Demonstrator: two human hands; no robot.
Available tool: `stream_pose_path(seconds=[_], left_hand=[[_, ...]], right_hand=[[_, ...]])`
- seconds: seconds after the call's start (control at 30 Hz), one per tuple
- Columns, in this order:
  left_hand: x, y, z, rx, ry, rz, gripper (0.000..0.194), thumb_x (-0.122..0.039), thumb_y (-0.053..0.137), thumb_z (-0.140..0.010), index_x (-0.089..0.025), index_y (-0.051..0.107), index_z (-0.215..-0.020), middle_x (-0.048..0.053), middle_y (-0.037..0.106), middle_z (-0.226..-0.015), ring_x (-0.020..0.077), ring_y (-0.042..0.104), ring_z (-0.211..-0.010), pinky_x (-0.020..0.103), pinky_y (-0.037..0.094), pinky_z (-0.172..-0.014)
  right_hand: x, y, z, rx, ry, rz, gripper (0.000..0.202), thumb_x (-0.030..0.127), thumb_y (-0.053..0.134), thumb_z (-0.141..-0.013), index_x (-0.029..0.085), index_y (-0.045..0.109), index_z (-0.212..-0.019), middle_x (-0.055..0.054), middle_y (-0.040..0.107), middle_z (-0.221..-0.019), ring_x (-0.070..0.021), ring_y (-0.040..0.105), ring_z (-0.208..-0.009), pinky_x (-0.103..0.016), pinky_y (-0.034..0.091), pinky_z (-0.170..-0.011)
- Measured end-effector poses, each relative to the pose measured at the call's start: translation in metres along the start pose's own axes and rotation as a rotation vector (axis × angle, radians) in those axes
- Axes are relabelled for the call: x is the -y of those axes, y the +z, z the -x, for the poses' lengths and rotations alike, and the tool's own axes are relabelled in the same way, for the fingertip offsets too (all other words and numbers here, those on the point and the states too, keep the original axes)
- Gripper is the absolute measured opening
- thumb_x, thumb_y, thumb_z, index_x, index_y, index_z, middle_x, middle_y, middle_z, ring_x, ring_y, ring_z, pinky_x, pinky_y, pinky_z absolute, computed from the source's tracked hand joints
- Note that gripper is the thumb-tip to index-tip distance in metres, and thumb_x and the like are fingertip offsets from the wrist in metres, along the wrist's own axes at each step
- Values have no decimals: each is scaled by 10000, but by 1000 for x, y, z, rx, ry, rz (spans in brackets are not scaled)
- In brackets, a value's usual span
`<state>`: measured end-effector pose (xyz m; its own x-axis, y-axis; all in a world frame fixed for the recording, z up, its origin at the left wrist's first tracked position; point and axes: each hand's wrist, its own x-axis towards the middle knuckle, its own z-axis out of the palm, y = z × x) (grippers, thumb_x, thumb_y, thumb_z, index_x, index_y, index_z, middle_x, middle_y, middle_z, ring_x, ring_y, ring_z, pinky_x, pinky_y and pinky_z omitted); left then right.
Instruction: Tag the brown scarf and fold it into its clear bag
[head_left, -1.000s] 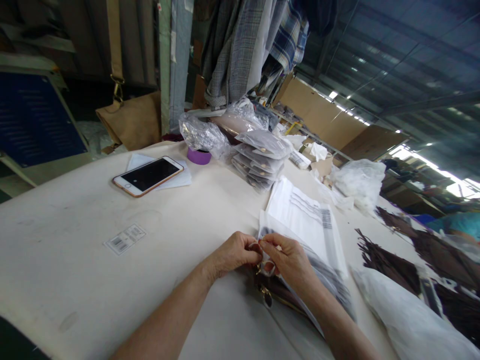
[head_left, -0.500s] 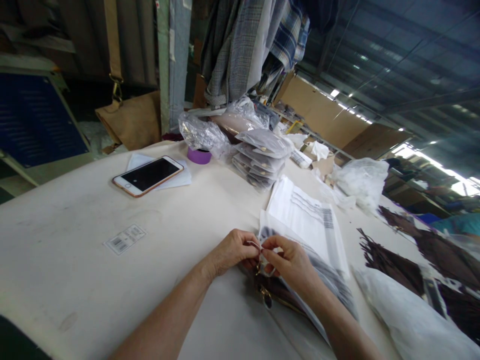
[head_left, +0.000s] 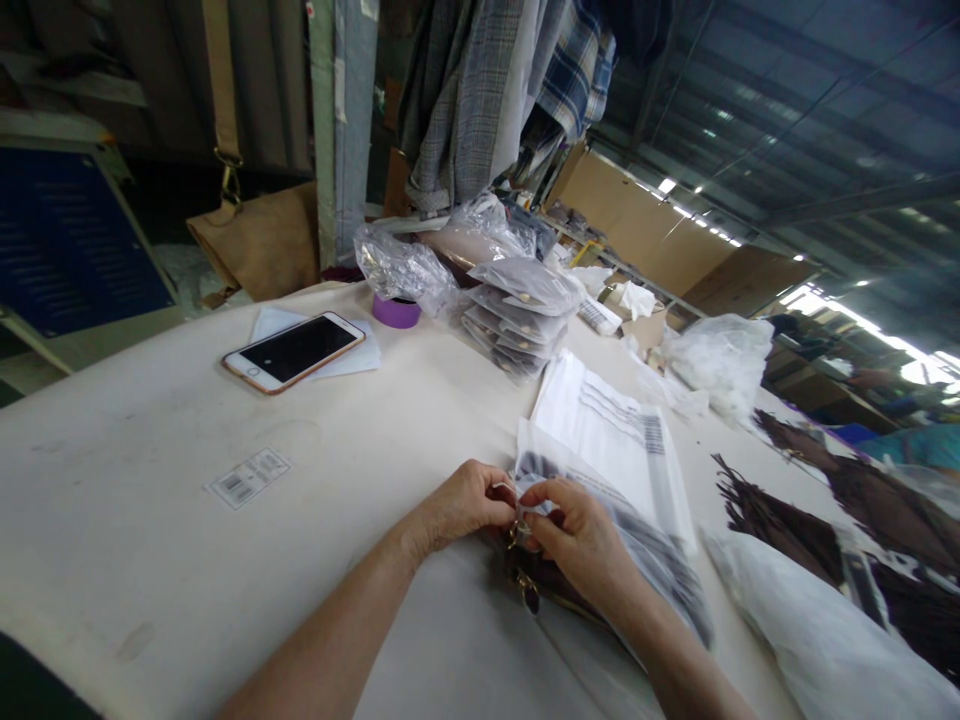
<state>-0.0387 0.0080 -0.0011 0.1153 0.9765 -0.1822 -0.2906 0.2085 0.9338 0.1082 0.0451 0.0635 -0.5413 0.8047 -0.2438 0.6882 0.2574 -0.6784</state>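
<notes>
Apparently soft and fairly light, the dark brown bag with gold fittings (head_left: 553, 580) lay toward the near edge of the cream table (head_left: 187, 580), long axis slanting near-right, its fittings pointing left; its body seemed the surest hold. Just beyond, left hand (head_left: 476, 502) and right hand (head_left: 574, 525) pinched a thin whitish strip (head_left: 529, 543), fingertips almost meeting. Farther lay a white printed sheet (head_left: 596, 415).

Nothing can be read: print on the barcode label (head_left: 249, 478) and white sheet (head_left: 589, 405) is too small.
</notes>
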Motion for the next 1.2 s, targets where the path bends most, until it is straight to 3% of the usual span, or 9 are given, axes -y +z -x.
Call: stream_pose_path(seconds=[0.37, 0.53, 0.73, 1.03, 1.2], left_hand=[[1, 1, -1, -35, 3, 9, 186, -249, 581, -538, -144, 567, -690, -28, 593, -536, 103, 536, -481, 204, 422, -486], [-2, 2, 1, -49, -7, 33, 221, -279, 584, -534, -153, 560, -714, -27, 592, -525, 121, 552, -461, 219, 441, -460], [-2, -1, 1, -77, 9, 38, 151, -210, 553, -521, -148, 571, -657, -25, 595, -538, 116, 562, -484, 220, 454, -494], [-3, 7, 3, -125, 3, 167, 101, -163, 542, -457, -134, 562, -552, -39, 497, -426, 54, 410, -394, 154, 263, -368], [-5, 8, 3, -61, -57, 355, 170, -229, 539, -460, -170, 490, -612, 16, 618, -559, 61, 410, -359, 174, 212, -334]], right_hand=[[2, 0, 1, -5, 20, 63, 146, 231, 461, -722, 191, 586, -788, 12, 554, -650, -113, 514, -500, -231, 345, -469], [7, 4, -1, -87, -75, 266, 173, 211, 488, -731, 182, 647, -790, -33, 573, -792, -142, 535, -661, -264, 376, -606], [9, 7, -6, -103, -95, 275, 161, 169, 480, -724, 178, 640, -705, -21, 556, -711, -149, 519, -716, -267, 359, -674], [5, 6, -6, -51, 16, 123, 131, 214, 431, -741, 184, 559, -732, 8, 550, -649, -109, 519, -514, -232, 355, -503], [3, -13, 0, -6, -96, 177, 188, 293, 445, -798, 175, 590, -777, -19, 578, -697, -132, 544, -604, -250, 388, -553]])
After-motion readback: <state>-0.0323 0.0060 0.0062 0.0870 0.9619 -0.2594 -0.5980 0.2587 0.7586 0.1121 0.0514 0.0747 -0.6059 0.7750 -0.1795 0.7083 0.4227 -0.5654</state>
